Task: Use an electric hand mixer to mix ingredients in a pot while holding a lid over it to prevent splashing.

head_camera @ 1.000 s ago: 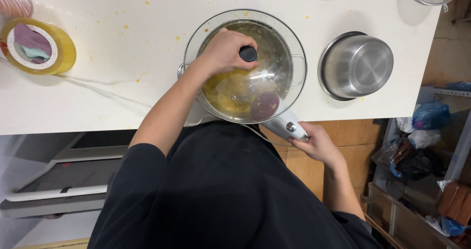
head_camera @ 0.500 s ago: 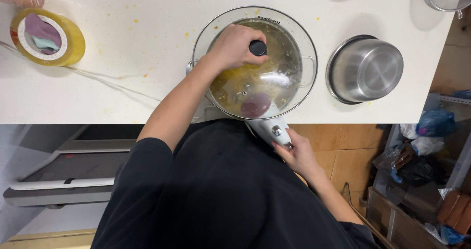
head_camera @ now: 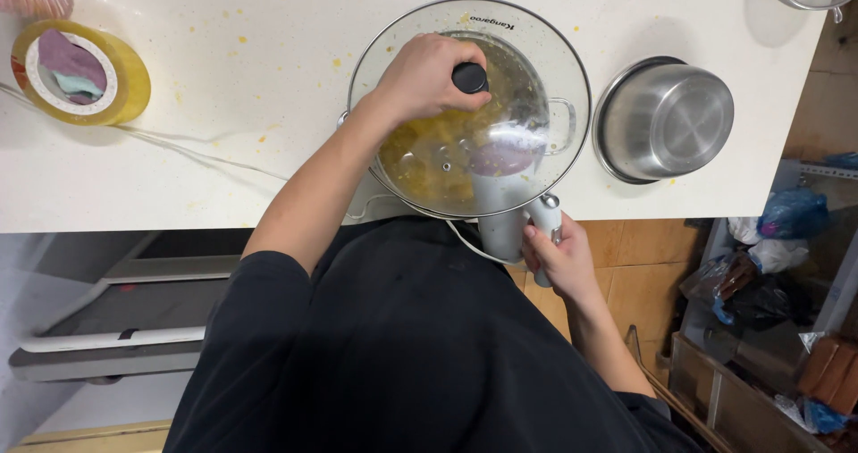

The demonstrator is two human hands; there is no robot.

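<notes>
Glass, round and steel-rimmed, makes up the lid (head_camera: pixel 500 104), which covers a pot of lumpy yellow food near the front edge of the white speckled desk (head_camera: pixel 223 78). The left hand (head_camera: pixel 424 78) rests on the lid, its grip pinching the black knob (head_camera: pixel 470 78). The right hand (head_camera: pixel 559 256), below the desk edge, has its grip wrapped around a white plastic blender (head_camera: pixel 514 221), whose shaft slips under the lid; its head is blurred behind wet glass. A shiny steel bowl (head_camera: pixel 666 118) sits just right of the pot. At far left lies a yellow tape roll (head_camera: pixel 80 73), cloth scraps inside. A strainer at the top right is cut off.
</notes>
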